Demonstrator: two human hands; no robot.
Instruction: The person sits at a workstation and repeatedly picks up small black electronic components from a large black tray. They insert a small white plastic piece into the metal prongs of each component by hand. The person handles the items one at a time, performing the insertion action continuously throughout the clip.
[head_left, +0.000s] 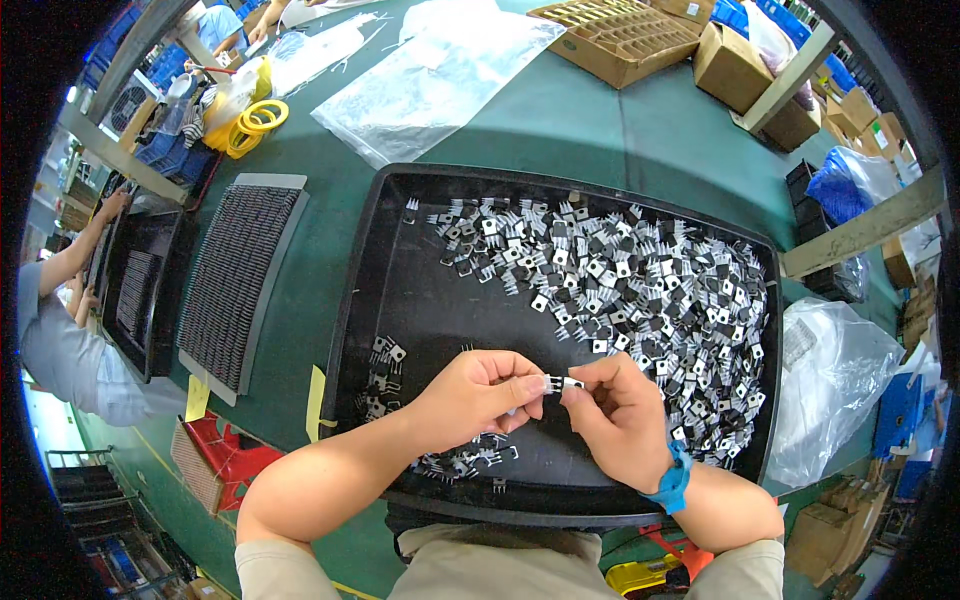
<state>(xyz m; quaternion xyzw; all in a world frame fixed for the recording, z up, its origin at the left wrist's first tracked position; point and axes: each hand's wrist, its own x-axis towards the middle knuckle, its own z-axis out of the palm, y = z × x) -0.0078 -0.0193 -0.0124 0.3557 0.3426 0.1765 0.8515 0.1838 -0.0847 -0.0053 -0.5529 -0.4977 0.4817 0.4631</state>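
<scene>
I pinch one small transistor point(558, 383) between the fingers of my left hand point(478, 395) and my right hand point(618, 420), just above the black tray point(400, 300). Both sets of fingers are pressed onto it from opposite ends. I judge the part light and rigid, with thin metal leads that bend easily; the safest hold is on the flat black body and tab, not the leads. Beyond my fingers and to their right lies the large loose heap of transistors point(640, 290). Small sorted groups point(385, 365) lie left of and below my fingers. A ribbed black tray point(235, 280) sits far left on the green worktop point(600, 130). Nothing blocks my fingers.
</scene>
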